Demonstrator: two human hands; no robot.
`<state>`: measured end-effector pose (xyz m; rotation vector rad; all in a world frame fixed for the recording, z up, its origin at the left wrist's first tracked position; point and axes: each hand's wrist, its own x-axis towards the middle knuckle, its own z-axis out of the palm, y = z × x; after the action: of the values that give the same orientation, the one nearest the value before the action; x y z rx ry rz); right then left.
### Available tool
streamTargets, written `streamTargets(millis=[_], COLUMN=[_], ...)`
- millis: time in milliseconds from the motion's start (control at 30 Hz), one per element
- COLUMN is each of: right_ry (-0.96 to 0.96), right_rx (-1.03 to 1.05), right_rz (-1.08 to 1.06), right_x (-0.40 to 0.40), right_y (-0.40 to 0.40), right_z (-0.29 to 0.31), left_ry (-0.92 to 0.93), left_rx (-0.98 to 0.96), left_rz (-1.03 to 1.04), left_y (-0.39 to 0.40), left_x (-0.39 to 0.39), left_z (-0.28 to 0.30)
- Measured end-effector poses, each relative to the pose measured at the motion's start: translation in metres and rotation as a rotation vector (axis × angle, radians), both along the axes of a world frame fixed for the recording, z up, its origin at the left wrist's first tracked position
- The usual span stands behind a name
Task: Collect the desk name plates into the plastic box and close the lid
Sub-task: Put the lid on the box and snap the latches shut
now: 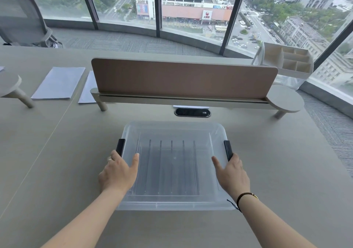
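A clear plastic box (pixel 174 127) sits on the desk in front of me with its translucent lid on. Through the lid I see several clear desk name plates (pixel 172 171) standing in rows inside. A black latch (pixel 120 147) is on the left side and another black latch (pixel 228 149) on the right. My left hand (pixel 118 173) grips the box's left edge, thumb on the lid, fingers over the side at the latch's near end. My right hand (pixel 233 173) grips the right edge the same way.
A brown desk divider (pixel 183 77) on a raised shelf stands just behind the box, with a cable port (pixel 192 112) under it. Paper stacks (pixel 59 82) lie at the far left. A white organizer (pixel 286 60) sits far right, and a grey chair (pixel 21 14) far left.
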<state>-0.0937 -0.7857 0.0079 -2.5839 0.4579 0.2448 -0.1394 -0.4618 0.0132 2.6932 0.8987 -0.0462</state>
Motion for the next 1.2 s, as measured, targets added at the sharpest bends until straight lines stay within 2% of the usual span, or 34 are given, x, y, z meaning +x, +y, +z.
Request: streamTargets(millis=[100, 200, 300, 400, 500, 600, 1200], right_ry=[-0.091, -0.167, -0.154, -0.131, -0.127, -0.135, -0.158], right_rx=[-0.137, -0.249, -0.273, -0.246, -0.237, -0.248, -0.277], right_rz=[0.107, 0.358, 0.581, 0.702, 0.733, 0.738, 0.754], right_x=[0.001, 0.008, 0.02, 0.034, 0.042, 0.04, 0.043], right_y=[0.006, 0.024, 0.048, 0.064, 0.066, 0.066, 0.069], right_z=[0.002, 0.007, 0.011, 0.01, 0.008, 0.005, -0.008], left_ry=[-0.004, -0.043, -0.048, -0.03, 0.018, 0.056, 0.083], left_rx=[0.039, 0.091, 0.103, 0.099, 0.07, 0.16, 0.19], left_rz=[-0.078, -0.196, -0.34, -0.549, -0.675, -0.726, -0.753], left_y=[0.001, 0.001, -0.006, -0.019, -0.032, -0.038, -0.039], left_x=[0.001, 0.005, 0.015, 0.034, 0.049, 0.054, 0.059], left_z=[-0.001, -0.002, 0.0, 0.002, -0.002, -0.007, -0.025])
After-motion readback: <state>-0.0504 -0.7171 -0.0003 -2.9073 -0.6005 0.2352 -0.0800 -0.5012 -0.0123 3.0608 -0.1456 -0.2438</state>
